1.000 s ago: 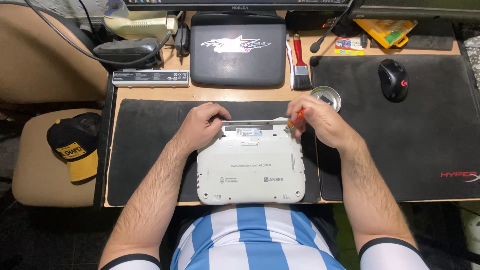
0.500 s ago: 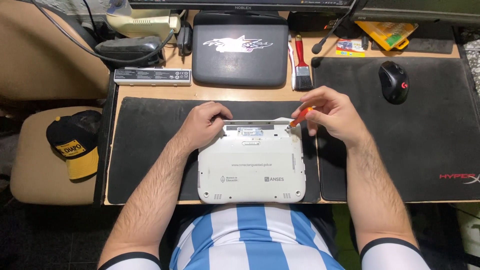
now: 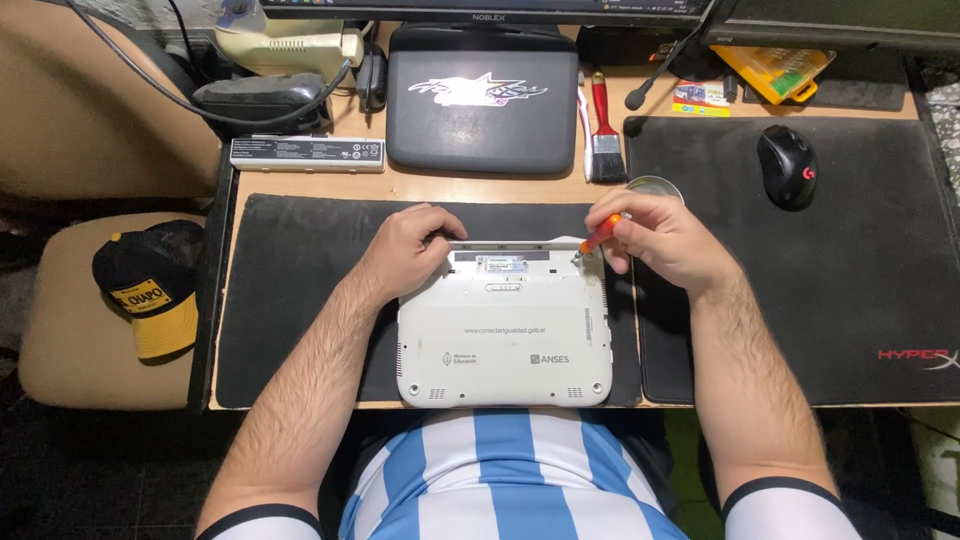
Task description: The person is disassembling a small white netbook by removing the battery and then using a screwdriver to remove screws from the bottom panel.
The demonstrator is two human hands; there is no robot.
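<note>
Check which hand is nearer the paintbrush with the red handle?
Right. The right hand, holding an orange screwdriver, sits just below the paintbrush. The left hand rests on the white laptop's far left corner, further off.

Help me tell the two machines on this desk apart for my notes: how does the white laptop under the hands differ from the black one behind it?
The white plastic laptop lies on the black desk mat at the near edge; the black laptop sits on bare wood further back. The left hand steadies the white one, the right hand holds an orange-handled screwdriver at its corner; the black one is untouched. Both lie flat and closed.
</note>
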